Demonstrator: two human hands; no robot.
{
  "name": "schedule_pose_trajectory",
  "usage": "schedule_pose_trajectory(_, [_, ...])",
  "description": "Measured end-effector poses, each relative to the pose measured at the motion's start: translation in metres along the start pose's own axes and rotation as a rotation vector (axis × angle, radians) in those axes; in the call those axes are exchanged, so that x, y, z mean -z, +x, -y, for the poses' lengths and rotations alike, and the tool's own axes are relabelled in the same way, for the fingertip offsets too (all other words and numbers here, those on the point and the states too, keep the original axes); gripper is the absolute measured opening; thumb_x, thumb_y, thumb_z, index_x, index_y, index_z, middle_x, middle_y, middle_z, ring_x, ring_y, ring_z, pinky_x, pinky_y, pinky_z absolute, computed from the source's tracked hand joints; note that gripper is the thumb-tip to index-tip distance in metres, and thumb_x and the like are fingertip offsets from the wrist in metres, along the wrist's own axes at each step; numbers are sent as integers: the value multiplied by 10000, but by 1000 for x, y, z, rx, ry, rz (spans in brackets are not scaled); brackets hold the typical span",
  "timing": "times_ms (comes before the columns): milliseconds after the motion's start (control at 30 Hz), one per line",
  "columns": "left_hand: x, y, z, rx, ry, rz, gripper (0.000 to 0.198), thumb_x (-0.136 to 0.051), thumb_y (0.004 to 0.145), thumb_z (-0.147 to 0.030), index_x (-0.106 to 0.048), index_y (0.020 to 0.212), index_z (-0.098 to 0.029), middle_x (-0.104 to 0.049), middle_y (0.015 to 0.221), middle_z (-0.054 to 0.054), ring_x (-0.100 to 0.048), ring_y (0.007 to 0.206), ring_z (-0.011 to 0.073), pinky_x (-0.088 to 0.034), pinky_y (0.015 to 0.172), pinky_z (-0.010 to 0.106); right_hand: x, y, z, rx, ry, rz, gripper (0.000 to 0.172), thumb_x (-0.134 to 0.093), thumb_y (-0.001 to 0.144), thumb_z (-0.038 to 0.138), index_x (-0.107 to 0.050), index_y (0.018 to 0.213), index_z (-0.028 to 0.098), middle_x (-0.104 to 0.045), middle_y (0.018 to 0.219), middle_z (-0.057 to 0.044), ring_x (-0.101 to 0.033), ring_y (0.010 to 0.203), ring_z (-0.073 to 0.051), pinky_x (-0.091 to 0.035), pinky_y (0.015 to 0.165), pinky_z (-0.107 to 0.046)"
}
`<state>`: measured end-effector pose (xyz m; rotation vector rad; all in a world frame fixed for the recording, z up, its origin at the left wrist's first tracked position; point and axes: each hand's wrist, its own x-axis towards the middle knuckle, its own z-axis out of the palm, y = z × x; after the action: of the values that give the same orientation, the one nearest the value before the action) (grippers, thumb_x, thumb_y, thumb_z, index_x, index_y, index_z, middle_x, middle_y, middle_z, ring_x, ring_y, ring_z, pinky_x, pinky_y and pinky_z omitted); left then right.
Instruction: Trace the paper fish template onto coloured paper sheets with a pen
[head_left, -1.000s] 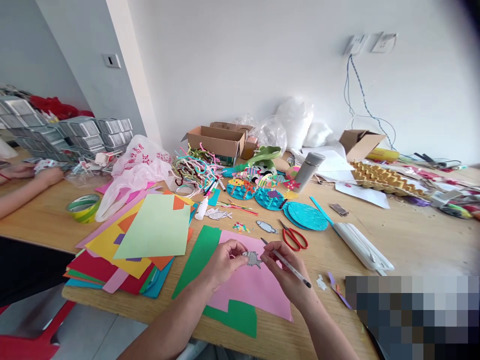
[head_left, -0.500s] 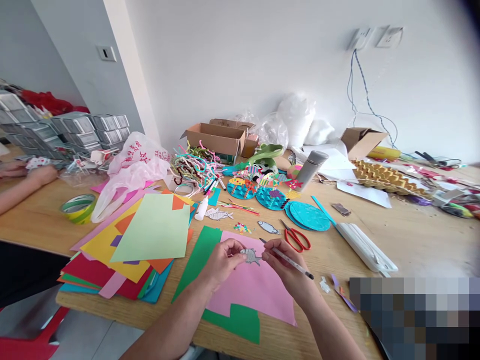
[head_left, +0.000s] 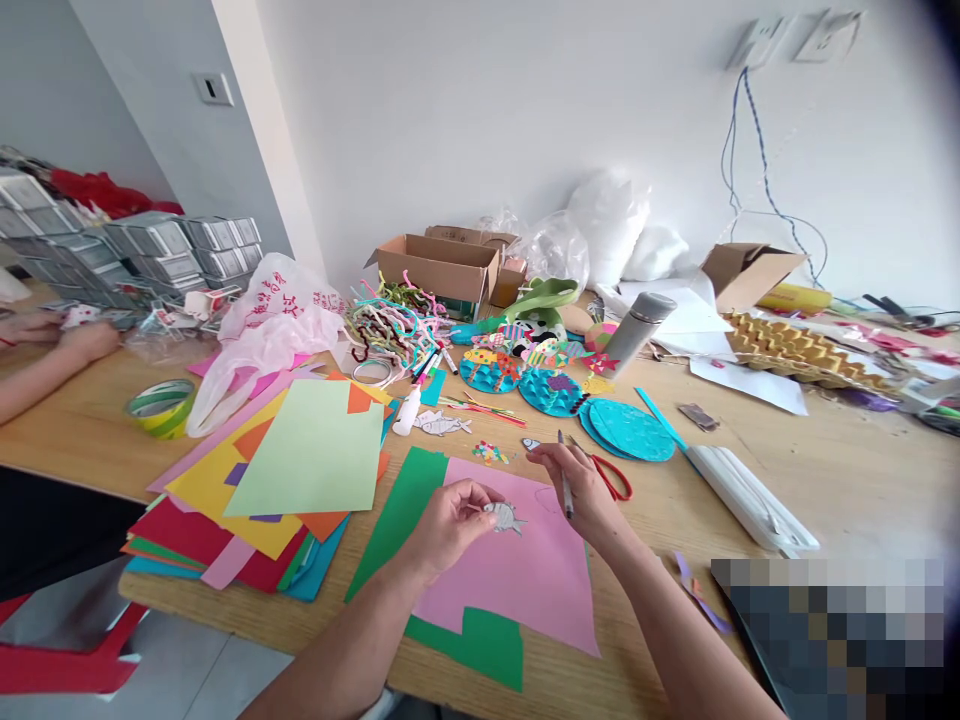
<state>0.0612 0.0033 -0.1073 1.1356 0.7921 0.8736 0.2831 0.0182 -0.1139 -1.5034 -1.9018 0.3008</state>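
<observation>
My left hand (head_left: 455, 522) pinches a small grey paper fish (head_left: 504, 516) above a pink sheet of paper (head_left: 510, 590). In my right hand (head_left: 581, 482) is a pen (head_left: 565, 480), held roughly upright. The fingertips of that hand reach to a second paper fish (head_left: 530, 444) at the sheet's far edge, mostly hidden by the hand. I cannot tell whether they touch it. A faint curved line shows on the pink sheet near the right hand. Under the pink sheet lies green paper (head_left: 491, 655). Red-handled scissors (head_left: 619, 478) lie behind my right hand, partly covered.
Stacked coloured paper (head_left: 307, 450) lies left, beside green tape (head_left: 161, 408). Behind are a glue bottle (head_left: 407, 410), more paper fish (head_left: 442, 424), blue discs (head_left: 630, 430) and a grey flask (head_left: 641, 335). A white paper trimmer (head_left: 754, 497) is right. Another person's hands (head_left: 86, 340) work far left.
My right hand has moved up and away from the held fish to the second paper fish, and the pen has swung nearly upright. The left hand still holds its fish.
</observation>
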Motion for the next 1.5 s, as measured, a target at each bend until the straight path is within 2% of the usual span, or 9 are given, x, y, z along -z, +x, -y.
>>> schedule_pose_trajectory(233, [1,1,2,45,52,27,252,-726,653,-345,-556,700,-166,-669,1005,81,-615,895,195,-449,799,293,-10,9,-5,157,-291,114,281,-399,930,188,-623,1084,258,-692,1008,-96,-577,1007,-263,-403,800,-412])
schedule_pose_trajectory(367, [0,0,1,42,32,23,239,-713,655,-341,-551,692,-170,-667,993,77,-613,886,191,-451,785,289,-13,10,-2,174,-351,186,317,-402,877,90,-608,1074,230,-703,998,-98,-542,1061,-289,-373,803,-414])
schedule_pose_trajectory(500, [1,0,1,45,29,20,212,-703,653,-305,-549,690,-164,-663,984,77,-613,877,187,-453,779,285,-14,10,-2,170,-409,215,291,-412,865,91,-603,1051,205,-699,984,-116,-539,1069,-291,-368,819,-415])
schedule_pose_trajectory(667, [1,0,1,37,12,14,193,-696,651,-277,-546,688,-162,-668,966,78,-613,857,183,-451,779,290,-10,11,-2,171,-353,189,267,-375,924,153,-603,1047,217,-688,981,-114,-543,1054,-286,-379,809,-423])
schedule_pose_trajectory(767, [1,-2,-1,39,4,45,173,-680,663,-257,-539,696,-161,-674,978,88,-610,855,186,-443,765,291,-9,18,8,182,-269,169,260,-358,956,214,-601,1050,215,-662,1007,-117,-547,1038,-271,-392,813,-414])
schedule_pose_trajectory(933, [1,-8,-5,88,-40,231,140,-644,664,-223,-521,686,-159,-684,943,93,-604,820,179,-431,741,290,-22,38,32,263,-149,265,272,-365,954,189,-582,1114,222,-638,1020,-98,-537,1051,-232,-396,867,-392])
schedule_pose_trajectory(1067, [2,-11,-5,121,-33,319,148,-648,631,-195,-512,676,-158,-689,921,92,-586,786,163,-415,716,277,-37,48,36,270,-176,353,290,-392,920,136,-562,1141,215,-636,1060,-103,-498,1123,-237,-381,889,-389])
schedule_pose_trajectory(1333, [2,-12,-5,157,-40,339,153,-648,591,-178,-507,648,-163,-679,875,80,-571,780,167,-413,724,286,-54,57,34,254,-309,430,360,-427,824,44,-561,1125,188,-648,1079,-115,-494,1105,-259,-344,896,-397])
schedule_pose_trajectory(1500, [3,-10,-2,160,-21,364,160,-661,585,-194,-519,651,-159,-682,881,92,-574,769,174,-412,710,295,-55,65,35,198,-198,385,292,-423,824,72,-614,1010,191,-645,1000,-104,-530,1032,-245,-373,870,-382])
